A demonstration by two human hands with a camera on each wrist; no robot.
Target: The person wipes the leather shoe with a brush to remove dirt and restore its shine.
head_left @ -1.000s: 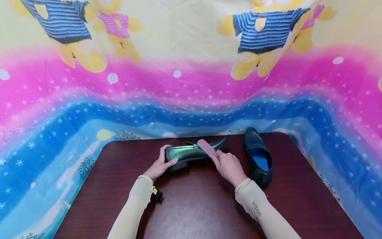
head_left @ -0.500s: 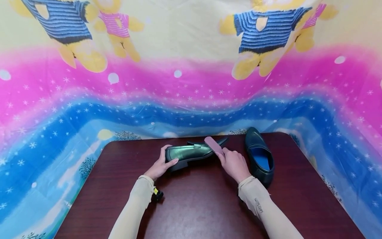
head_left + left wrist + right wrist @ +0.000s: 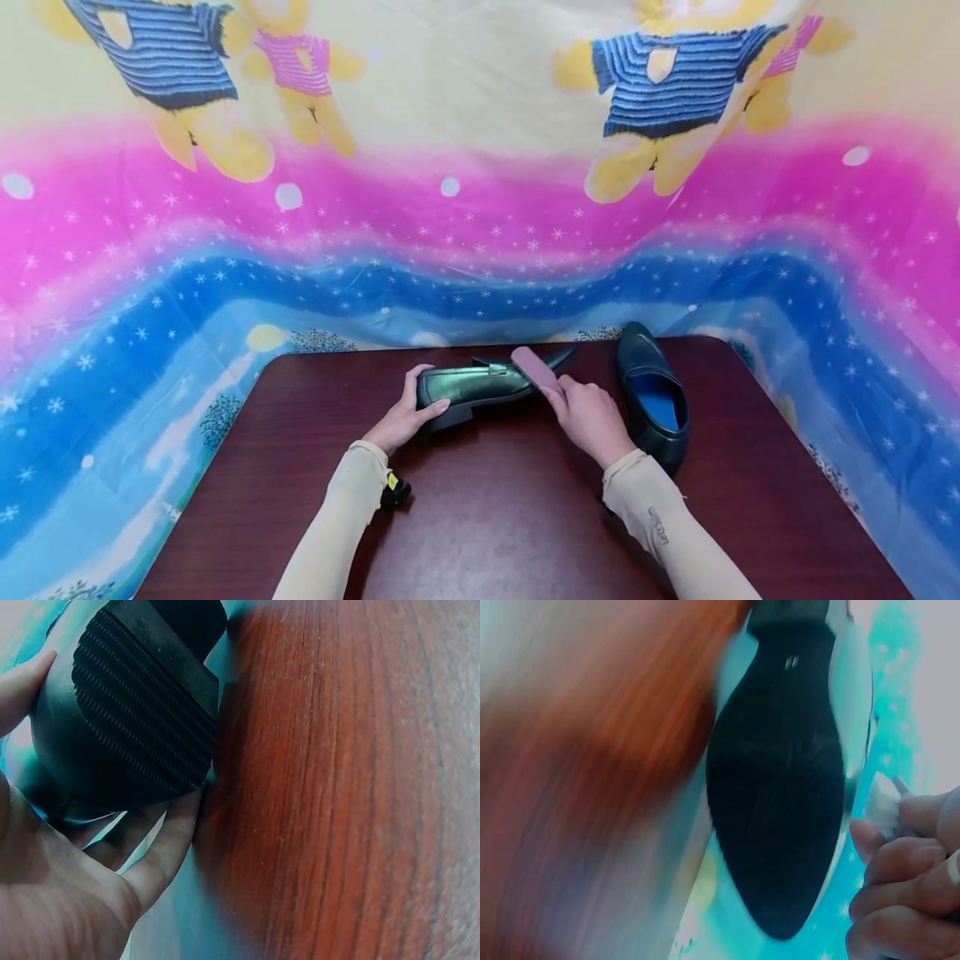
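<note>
Gripping a glossy black leather loafer (image 3: pixel 468 383) by its heel (image 3: pixel 142 705), the left hand (image 3: pixel 401 419) could let it twist if the right hand (image 3: pixel 592 418), clutching a flat pink tool (image 3: pixel 532 367), presses hard.

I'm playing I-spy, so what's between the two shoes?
In the head view, the right hand, gripping a pinkish tool, is between the held shoe and the other shoe; beyond it, only bare tabletop shows.

Pink and blue bear-print cloth (image 3: pixel 480 221) hangs behind a glossy reddish-brown table (image 3: pixel 480 508)
</note>
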